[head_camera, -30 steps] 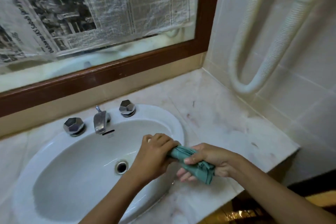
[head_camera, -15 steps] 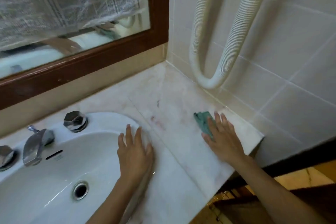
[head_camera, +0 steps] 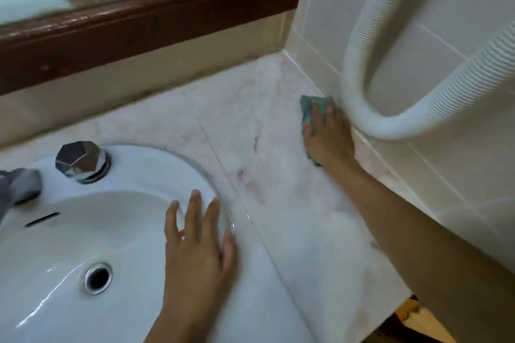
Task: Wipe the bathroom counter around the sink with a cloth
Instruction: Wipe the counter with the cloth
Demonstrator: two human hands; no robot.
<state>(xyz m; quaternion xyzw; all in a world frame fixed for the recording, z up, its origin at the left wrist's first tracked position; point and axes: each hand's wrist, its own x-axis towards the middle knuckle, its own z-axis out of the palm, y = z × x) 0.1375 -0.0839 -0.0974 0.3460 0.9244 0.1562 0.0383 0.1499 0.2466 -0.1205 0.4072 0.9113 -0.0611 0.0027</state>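
Observation:
A pale marble counter (head_camera: 281,175) runs right of a white oval sink (head_camera: 133,170). My right hand (head_camera: 327,139) lies flat on a teal cloth (head_camera: 308,108), pressing it onto the counter against the tiled side wall; most of the cloth is hidden under the palm. My left hand (head_camera: 195,245) rests palm down, fingers spread, on the sink's right rim and holds nothing. Reddish marks (head_camera: 248,178) show on the counter between both hands.
A white ribbed hose (head_camera: 390,125) loops down the tiled right wall just above my right hand. A chrome tap knob (head_camera: 79,160) and the spout (head_camera: 19,184) stand at the sink's back. A wood-framed mirror (head_camera: 139,28) spans the rear. The counter's front edge (head_camera: 384,317) drops off at lower right.
Both hands held the cloth over the sink a second ago. Since then my right hand has carried it to the counter and slid it farther back along the wall; my left hand settled on the rim.

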